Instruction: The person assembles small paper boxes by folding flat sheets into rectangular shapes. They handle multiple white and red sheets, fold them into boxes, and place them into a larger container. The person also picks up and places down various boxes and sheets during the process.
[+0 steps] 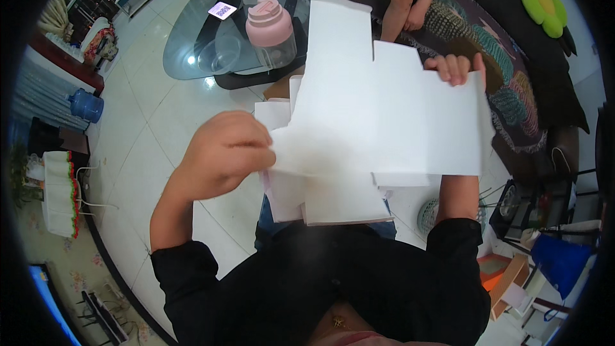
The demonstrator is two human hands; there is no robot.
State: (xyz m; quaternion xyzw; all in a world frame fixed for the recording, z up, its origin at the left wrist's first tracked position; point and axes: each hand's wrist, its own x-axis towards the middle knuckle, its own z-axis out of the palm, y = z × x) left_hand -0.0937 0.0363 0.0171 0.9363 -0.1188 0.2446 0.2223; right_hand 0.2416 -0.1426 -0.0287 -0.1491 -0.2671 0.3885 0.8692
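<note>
A black shirt point(269, 288) with elbow-length sleeves point(186, 275) is worn with blue trousers point(265, 223) and a small gold-coloured pendant point(338, 321).

One head-worn fisheye looks steeply down and forward over the wearer's black-clad chest point(295, 275), seen at the lower edge. White cardboard point(339, 109) is close below it; the glass desk point(186, 32) stands farther ahead, and the tiled floor point(138, 173) spreads beneath.

The left grip point(232, 152) and right grip point(455, 69) hold a notched white sheet point(343, 115).
</note>
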